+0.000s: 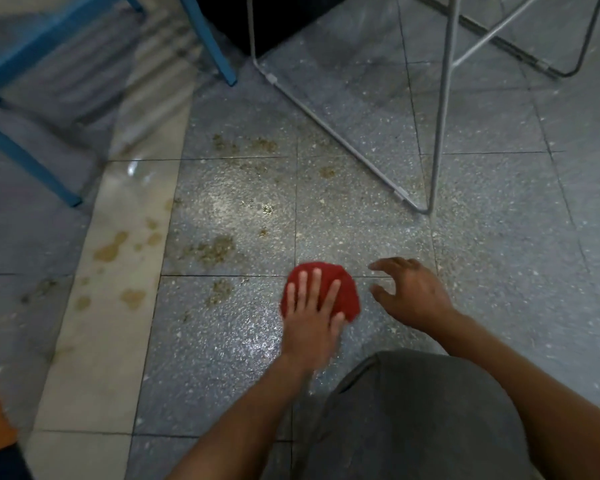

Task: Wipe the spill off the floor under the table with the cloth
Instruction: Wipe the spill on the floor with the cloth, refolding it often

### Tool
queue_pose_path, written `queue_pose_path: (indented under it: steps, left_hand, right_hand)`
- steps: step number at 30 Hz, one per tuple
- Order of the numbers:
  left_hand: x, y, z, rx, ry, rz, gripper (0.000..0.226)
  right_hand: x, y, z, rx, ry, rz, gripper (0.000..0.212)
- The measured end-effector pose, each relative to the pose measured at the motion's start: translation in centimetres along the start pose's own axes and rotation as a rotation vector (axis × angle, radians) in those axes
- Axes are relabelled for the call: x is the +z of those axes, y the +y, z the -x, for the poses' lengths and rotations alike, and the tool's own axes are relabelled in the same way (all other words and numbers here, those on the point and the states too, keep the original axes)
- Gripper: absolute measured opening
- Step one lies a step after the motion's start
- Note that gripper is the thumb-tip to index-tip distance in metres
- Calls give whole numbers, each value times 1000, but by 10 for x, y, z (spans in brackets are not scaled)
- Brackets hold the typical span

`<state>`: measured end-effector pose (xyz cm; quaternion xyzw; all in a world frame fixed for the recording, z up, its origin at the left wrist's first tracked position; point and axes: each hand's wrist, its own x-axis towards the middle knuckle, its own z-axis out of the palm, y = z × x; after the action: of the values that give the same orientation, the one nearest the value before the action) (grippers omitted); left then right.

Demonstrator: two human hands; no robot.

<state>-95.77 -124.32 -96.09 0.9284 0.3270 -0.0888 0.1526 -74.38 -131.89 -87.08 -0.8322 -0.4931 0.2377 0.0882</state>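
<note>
A bunched red cloth (343, 292) lies on the speckled grey tile floor (499, 271). My left hand (312, 317) rests flat on it, fingers spread, palm pressing down. My right hand (413, 292) hovers just right of the cloth, fingers apart and curled, holding nothing. The spill (212, 251) is a scatter of brownish wet patches left of and beyond the cloth, reaching onto a pale tile strip (94, 327). The floor near my left wrist looks wet and shiny.
Thin grey metal legs of a folding frame (433, 161) stand beyond my right hand. Blue metal furniture legs (25, 161) are at the far left. My knee in grey fabric (413, 417) fills the bottom of the view. An orange object sits at the lower left edge.
</note>
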Motion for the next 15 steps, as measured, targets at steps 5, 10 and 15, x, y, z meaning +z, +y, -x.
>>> queue_pose_path:
  steps: [5,10,15]
  left_hand:
    - [51,27,48,355,23,-163,64]
    - [9,-66,124,142,-18,-139,76]
    - [-5,-88,66,-373,87,109,68]
  right_hand:
    - [7,-31,-7,-105,-63,30,45]
    - [5,-43,-14,-159,-53,44,45]
    - [17,-70,-20,-230,-50,41,45]
